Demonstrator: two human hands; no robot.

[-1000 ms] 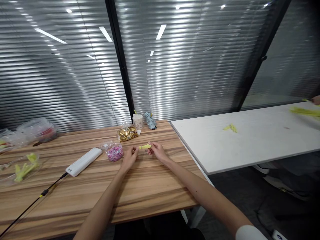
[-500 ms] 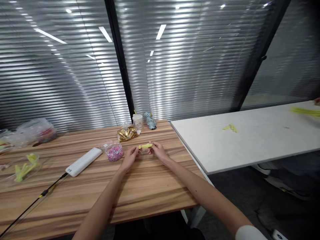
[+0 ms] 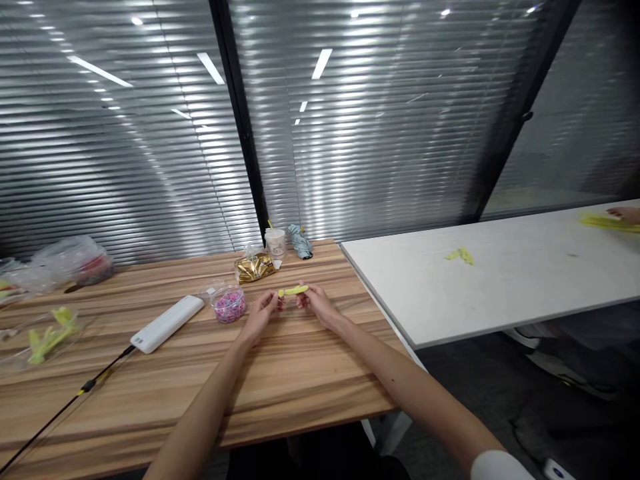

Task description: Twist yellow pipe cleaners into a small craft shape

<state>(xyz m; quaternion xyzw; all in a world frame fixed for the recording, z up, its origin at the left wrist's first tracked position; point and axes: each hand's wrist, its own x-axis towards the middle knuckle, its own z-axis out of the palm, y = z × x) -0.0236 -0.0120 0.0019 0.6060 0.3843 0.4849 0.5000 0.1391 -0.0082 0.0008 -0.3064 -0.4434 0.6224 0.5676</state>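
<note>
Both my hands are out over the wooden table (image 3: 280, 387), close together. A small yellow-green strip (image 3: 293, 291) is pinched between them: my left hand (image 3: 261, 315) grips its left end and my right hand (image 3: 316, 303) grips its right end. Fingers of both hands are curled in a pinch. Just left of my left hand stands a small clear tub of pink and purple bits (image 3: 229, 305).
A white power bank (image 3: 167, 323) with a black cable lies left of the tub. A gold foil bag (image 3: 255, 266), a paper cup (image 3: 275, 243) and a folded umbrella (image 3: 301, 241) stand behind. Plastic bags with yellow pieces (image 3: 47, 337) lie far left. On the white table (image 3: 500, 293), another person's hand (image 3: 626, 214) touches yellow strips.
My hands have shifted the yellow strip slightly, tilting its right end up. At the far right the other person's hand has moved further in over the white table.
</note>
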